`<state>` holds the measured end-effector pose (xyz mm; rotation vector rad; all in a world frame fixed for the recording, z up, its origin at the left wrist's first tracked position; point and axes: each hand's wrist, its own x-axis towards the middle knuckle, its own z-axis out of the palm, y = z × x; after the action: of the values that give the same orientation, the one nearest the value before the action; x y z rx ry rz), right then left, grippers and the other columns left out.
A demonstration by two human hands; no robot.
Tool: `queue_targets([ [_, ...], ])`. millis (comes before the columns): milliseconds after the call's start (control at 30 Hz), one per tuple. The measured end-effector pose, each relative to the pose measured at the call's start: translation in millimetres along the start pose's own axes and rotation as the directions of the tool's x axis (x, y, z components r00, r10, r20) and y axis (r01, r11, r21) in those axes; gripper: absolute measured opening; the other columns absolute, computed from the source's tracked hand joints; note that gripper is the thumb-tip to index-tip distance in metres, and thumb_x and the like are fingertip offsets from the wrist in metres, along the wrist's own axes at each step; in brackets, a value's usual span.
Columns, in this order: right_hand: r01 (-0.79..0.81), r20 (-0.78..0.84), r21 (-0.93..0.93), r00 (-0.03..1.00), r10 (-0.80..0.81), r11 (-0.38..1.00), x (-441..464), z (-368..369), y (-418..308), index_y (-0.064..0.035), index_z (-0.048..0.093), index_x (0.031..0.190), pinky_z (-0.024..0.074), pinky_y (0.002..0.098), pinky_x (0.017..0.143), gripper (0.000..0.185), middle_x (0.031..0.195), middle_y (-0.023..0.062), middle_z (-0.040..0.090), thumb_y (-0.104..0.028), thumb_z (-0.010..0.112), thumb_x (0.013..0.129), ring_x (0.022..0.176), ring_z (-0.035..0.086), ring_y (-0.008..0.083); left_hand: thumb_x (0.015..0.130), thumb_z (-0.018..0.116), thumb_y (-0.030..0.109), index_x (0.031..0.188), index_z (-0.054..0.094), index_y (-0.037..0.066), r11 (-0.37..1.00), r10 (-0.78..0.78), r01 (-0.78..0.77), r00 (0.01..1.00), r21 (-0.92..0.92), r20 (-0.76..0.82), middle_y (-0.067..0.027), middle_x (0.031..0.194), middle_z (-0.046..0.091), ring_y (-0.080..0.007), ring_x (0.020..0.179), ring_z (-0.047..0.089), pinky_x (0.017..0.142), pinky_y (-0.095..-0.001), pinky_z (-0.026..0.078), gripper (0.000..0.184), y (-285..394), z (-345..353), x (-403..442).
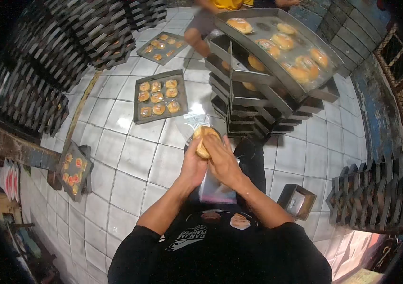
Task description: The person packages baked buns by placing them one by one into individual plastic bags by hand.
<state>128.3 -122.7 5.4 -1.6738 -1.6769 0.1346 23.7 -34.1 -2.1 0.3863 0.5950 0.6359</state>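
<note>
A golden-brown bun (202,152) sits between my two hands, above my lap. My left hand (193,164) is wrapped round its near left side. Across its top and right side lie the fingers of my right hand (223,160), pressing on the bread. Just beyond the bun, clear plastic with white print (196,118) shows; whether it encloses the bun I cannot tell. Clear plastic bags (216,191) with a pink edge lie on my lap, partly hidden by my wrists.
Ahead on the tiles is a tray (186,97) of wrapped buns, with another tray (181,41) behind. Stacked dark trays (253,116) rise at front right, a tray of buns on top. More trays (376,201) stand right. A person (199,31) sits beyond.
</note>
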Motion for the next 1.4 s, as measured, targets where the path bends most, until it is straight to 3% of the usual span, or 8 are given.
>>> queue_targets([
  [700,-0.135,0.236,0.261,0.969,0.072,0.956,34.7,-48.9,-10.0,-0.0039,0.065,0.113,0.0524,0.0448,0.094,0.024,0.107,0.0163,0.067,-0.008,0.072,0.090,0.099,0.068,0.0341,0.105,0.040,0.064,0.132,0.055,0.004,0.935,0.049,-0.017,0.995,-0.355,0.083,-0.0150,0.127,0.065,-0.0350,0.121,0.061,0.100,-0.0595,0.052,0.067,19.9,33.3,49.7],
  [933,-0.443,0.481,0.877,0.792,-0.377,0.187,0.8,-68.1,-35.3,-0.0022,0.067,0.095,0.0529,0.0325,0.077,0.022,0.094,0.0064,0.067,-0.014,0.083,0.086,0.087,0.065,0.0157,0.106,0.036,0.059,0.133,0.058,0.007,0.958,0.078,-0.107,0.990,-0.265,-0.117,-0.0164,0.129,0.065,-0.0334,0.123,0.061,0.104,-0.0539,0.049,0.062,51.2,-31.0,64.0],
  [1000,-0.435,0.194,0.519,0.898,0.395,0.735,3.8,-45.3,-10.6,-0.0012,0.067,0.101,0.0544,0.0368,0.081,0.027,0.102,0.0104,0.068,-0.010,0.083,0.082,0.092,0.068,0.0241,0.108,0.035,0.055,0.134,0.056,0.007,0.954,0.010,-0.069,0.980,-0.292,-0.200,-0.0154,0.131,0.064,-0.0325,0.123,0.060,0.104,-0.0539,0.049,0.059,46.2,-4.7,17.9],
  [1033,-0.106,-0.228,0.074,0.966,0.120,0.992,19.3,-44.9,-15.9,-0.0004,0.067,0.108,0.0548,0.0392,0.084,0.033,0.105,0.0137,0.069,-0.006,0.082,0.079,0.096,0.067,0.0313,0.109,0.034,0.053,0.135,0.055,0.006,0.965,-0.088,0.096,0.995,-0.244,0.044,-0.0153,0.133,0.063,-0.0323,0.123,0.060,0.106,-0.0527,0.049,0.058,35.5,-7.6,1.7],
  [1100,0.020,-0.165,0.061,0.986,-0.009,0.998,25.7,-49.0,-18.7,0.0011,0.065,0.112,0.0543,0.0380,0.086,0.038,0.105,0.0146,0.069,-0.006,0.083,0.079,0.098,0.067,0.0317,0.112,0.032,0.045,0.142,0.050,0.006,0.907,-0.197,0.348,0.847,-0.235,0.494,-0.0155,0.138,0.061,-0.0301,0.126,0.059,0.110,-0.0466,0.047,0.053,16.2,-39.4,8.8],
  [1200,0.130,-0.100,0.014,0.987,-0.128,0.991,18.7,-34.3,-0.1,0.0034,0.062,0.122,0.0551,0.0357,0.081,0.043,0.103,0.0147,0.071,-0.012,0.080,0.086,0.095,0.069,0.0256,0.111,0.042,0.044,0.143,0.051,0.000,0.897,0.258,-0.239,0.966,0.373,-0.003,-0.0159,0.136,0.063,-0.0243,0.124,0.061,0.106,-0.0399,0.050,0.056,33.5,-20.8,16.6],
  [1300,-0.570,0.067,0.418,0.796,0.602,0.707,28.3,-23.8,26.5,0.0032,0.069,0.116,0.0527,0.0304,0.065,0.029,0.096,0.0109,0.072,-0.022,0.060,0.105,0.076,0.065,0.0112,0.112,0.045,0.036,0.132,0.063,-0.003,0.899,0.148,-0.184,0.982,0.398,0.120,-0.0133,0.123,0.070,-0.0182,0.113,0.065,0.098,-0.0323,0.051,0.048,39.8,-25.5,22.1],
  [1400,-0.489,0.025,0.342,0.858,0.513,0.802,36.6,-28.4,26.0,0.0022,0.067,0.106,0.0528,0.0337,0.067,0.025,0.094,0.0174,0.072,-0.021,0.059,0.104,0.071,0.068,0.0207,0.110,0.051,0.029,0.111,0.074,-0.003,0.801,0.288,-0.296,0.952,0.520,0.099,-0.0085,0.102,0.074,-0.0145,0.095,0.068,0.087,-0.0280,0.052,0.039,36.3,-17.6,25.4],
])
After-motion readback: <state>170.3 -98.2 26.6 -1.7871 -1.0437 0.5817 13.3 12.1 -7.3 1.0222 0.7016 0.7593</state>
